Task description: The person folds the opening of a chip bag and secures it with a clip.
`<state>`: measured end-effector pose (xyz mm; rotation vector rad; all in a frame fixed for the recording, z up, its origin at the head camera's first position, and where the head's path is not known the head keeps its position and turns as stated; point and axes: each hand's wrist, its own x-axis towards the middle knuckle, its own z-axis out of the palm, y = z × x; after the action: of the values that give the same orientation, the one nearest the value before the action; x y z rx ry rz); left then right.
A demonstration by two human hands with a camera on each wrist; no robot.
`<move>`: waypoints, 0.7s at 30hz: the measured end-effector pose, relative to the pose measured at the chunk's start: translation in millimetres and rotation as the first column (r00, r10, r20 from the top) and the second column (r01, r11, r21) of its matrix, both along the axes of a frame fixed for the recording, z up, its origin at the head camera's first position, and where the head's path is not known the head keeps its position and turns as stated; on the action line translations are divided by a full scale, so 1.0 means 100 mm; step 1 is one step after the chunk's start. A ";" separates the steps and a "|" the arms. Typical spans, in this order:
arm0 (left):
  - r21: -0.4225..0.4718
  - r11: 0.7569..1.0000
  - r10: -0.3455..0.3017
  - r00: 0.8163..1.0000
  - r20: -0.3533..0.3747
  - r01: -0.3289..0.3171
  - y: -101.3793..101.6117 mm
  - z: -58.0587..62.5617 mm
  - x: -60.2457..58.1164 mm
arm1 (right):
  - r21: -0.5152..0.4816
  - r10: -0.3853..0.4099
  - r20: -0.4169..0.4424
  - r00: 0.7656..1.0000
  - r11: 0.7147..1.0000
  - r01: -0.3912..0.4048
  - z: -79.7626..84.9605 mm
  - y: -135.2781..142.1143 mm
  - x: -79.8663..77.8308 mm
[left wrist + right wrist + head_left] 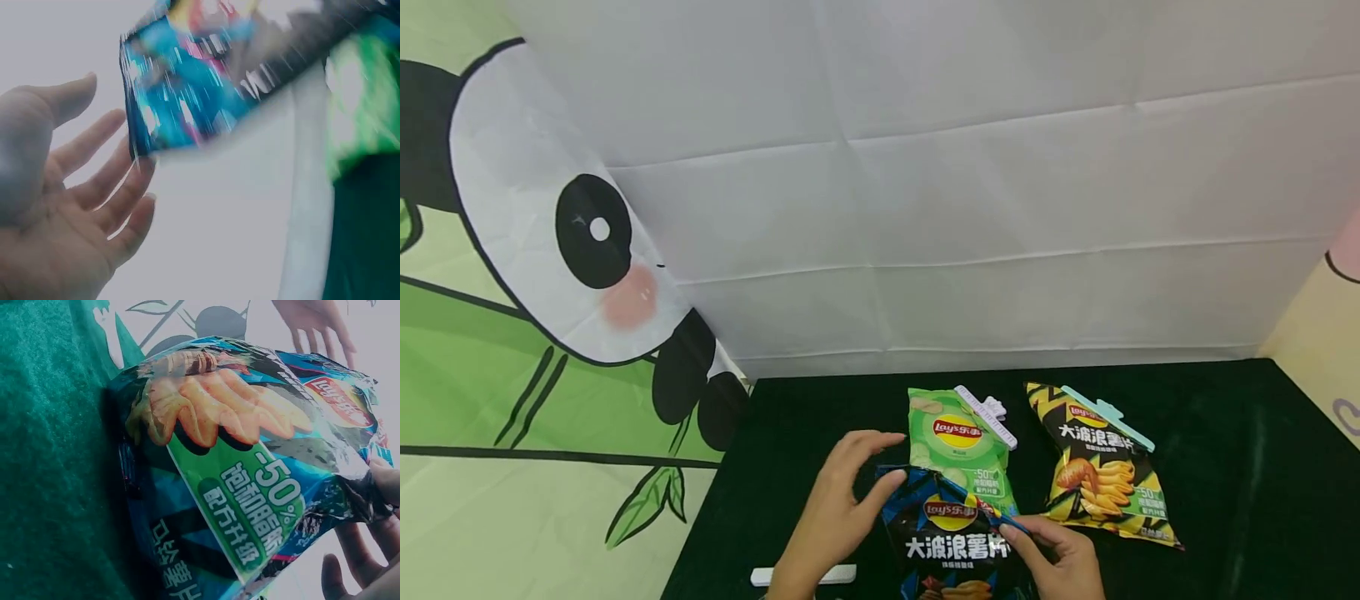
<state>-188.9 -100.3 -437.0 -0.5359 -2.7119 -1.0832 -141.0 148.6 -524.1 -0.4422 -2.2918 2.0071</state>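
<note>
A dark blue Lay's chip bag point(951, 537) is near the front of the table, its printed front facing me. My right hand point(1060, 554) pinches the bag's top edge at the right corner, thumb in front and fingers behind; the right wrist view shows this hand point(375, 537) at the frame's edge. My left hand point(838, 504) is beside the top left corner with thumb and fingers spread. In the left wrist view the left hand point(87, 181) has loose fingers, their tips close to the blurred bag point(181, 87); whether they touch it I cannot tell.
Behind lies a green Lay's bag point(958, 446) with a lilac clip point(988, 414) on its top. A black and yellow bag point(1105, 479) with a light blue clip point(1108, 417) lies to the right. A white clip point(842, 573) is on the dark green table point(1217, 500), partly behind my left wrist.
</note>
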 end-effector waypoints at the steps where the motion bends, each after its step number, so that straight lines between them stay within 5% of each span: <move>1: 0.011 0.998 0.055 0.998 0.013 -0.055 -0.10 -0.05 0.02 | -0.009 -0.001 -0.007 1.000 1.000 0.001 0.00 0.00 0.00; 3: -0.015 0.991 0.131 0.989 0.068 -0.131 -0.35 -0.17 0.07 | -0.025 0.003 -0.014 1.000 1.000 -0.004 -0.01 -0.01 0.00; 5: -0.092 0.989 0.128 0.979 0.157 -0.114 -0.63 -0.33 0.11 | -0.034 0.005 -0.015 1.000 0.999 -0.005 -0.02 -0.02 0.00; 9: -0.296 0.952 0.045 0.920 0.390 0.079 -1.14 -0.75 0.14 | -0.038 0.000 0.004 1.000 0.999 0.000 -0.03 -0.02 0.00; 13: -0.342 0.921 0.027 0.843 0.538 0.188 -1.43 -1.10 0.12 | -0.027 0.004 0.020 1.000 1.000 -0.003 -0.03 0.00 0.00; 17: -0.293 0.938 0.015 0.820 0.572 0.187 -1.53 -1.15 0.11 | -0.044 0.007 0.029 1.000 0.999 -0.006 -0.04 0.03 0.01; 21: -0.285 0.950 0.059 0.827 0.559 0.125 -1.48 -1.04 0.09 | -0.048 -0.002 0.029 1.000 0.999 0.003 -0.06 0.05 0.02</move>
<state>-179.5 -248.6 -541.0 -0.3395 -3.4452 -0.9363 -139.5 153.5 -529.9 -0.4801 -2.2623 2.0720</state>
